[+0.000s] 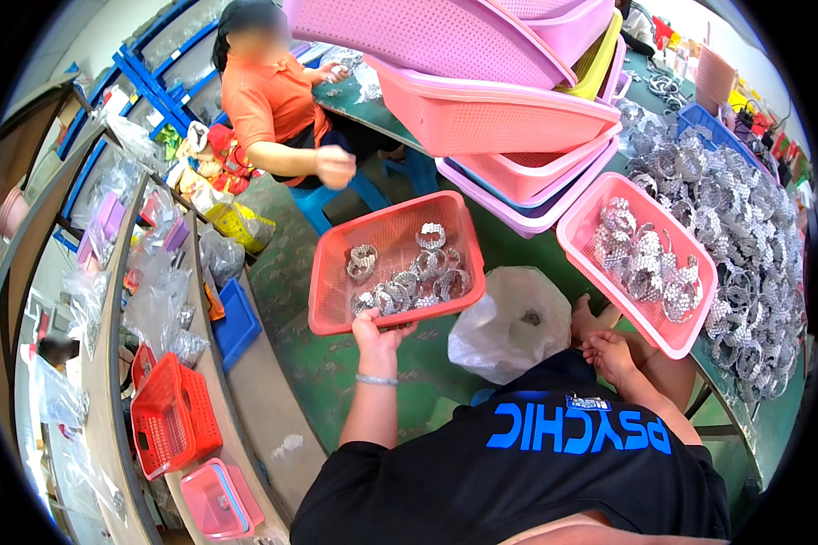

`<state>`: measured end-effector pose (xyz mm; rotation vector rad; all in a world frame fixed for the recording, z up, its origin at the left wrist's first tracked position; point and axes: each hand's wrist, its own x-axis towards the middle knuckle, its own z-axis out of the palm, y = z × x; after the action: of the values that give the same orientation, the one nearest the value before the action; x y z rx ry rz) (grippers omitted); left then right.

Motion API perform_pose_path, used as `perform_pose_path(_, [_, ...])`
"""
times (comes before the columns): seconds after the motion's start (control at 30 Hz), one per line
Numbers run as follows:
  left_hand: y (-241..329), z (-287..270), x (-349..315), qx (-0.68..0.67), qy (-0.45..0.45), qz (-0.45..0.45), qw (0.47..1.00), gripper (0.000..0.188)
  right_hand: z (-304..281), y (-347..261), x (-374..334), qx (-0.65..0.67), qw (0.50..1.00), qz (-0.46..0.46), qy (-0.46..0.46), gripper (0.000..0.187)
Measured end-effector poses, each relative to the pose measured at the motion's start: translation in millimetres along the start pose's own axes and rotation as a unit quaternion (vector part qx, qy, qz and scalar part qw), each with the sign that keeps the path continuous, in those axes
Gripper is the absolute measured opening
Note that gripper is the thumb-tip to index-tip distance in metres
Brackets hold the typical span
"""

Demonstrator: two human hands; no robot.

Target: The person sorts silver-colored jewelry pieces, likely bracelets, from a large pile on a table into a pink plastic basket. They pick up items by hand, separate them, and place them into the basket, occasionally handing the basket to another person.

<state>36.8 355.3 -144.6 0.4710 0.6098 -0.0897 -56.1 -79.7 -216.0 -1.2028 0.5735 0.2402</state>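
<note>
My left hand (380,343) grips the near rim of a coral-red plastic basket (336,252), thumb over the edge. Several silver bracelets (434,272), faceted and shiny, lie inside it, mostly toward the right and the near side. My right hand (609,354) rests by my leg with curled fingers; whether anything is in them I cannot make out. Nearest to it, a pink basket (600,277) of similar bracelets (650,263) sits at the table's edge. Below and between the baskets stands a white plastic bag (509,331) with a small dark item showing in it.
Pink, purple and yellow baskets (504,123) are stacked high ahead. A big heap of silver bracelets (736,236) covers the table (759,422) at right. A person in orange (273,109) sits beyond by blue stools (314,204). Shelves (218,363) with bags and baskets line the left.
</note>
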Motion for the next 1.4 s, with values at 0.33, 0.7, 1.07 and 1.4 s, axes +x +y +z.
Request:
perform_pose_path(0.33, [-0.4, 7.1, -5.5, 0.015, 0.012, 0.006, 1.0, 0.05, -1.7, 2.4, 1.7, 0.012, 1.0, 0.0, 0.002, 0.016])
perform_pose_path(0.7, [0.1, -2.6, 1.5, 0.012, 0.015, 0.005, 1.0, 0.05, 7.5, -3.1, -0.4, -0.065, 0.997, -0.011, -0.04, 0.02])
perform_pose_path(1.07, [4.1, -8.2, -4.7, 0.037, -0.012, -0.003, 0.999, 0.055, 229.8, -162.1, -104.0, -0.331, 0.772, -0.388, -0.38, 0.077])
perform_pose_path(1.4, [5.6, -26.5, -1.9, -0.002, -0.002, -0.011, 1.0, 0.051, 220.4, -142.7, -97.7, -0.468, 0.707, -0.343, -0.404, 0.042])
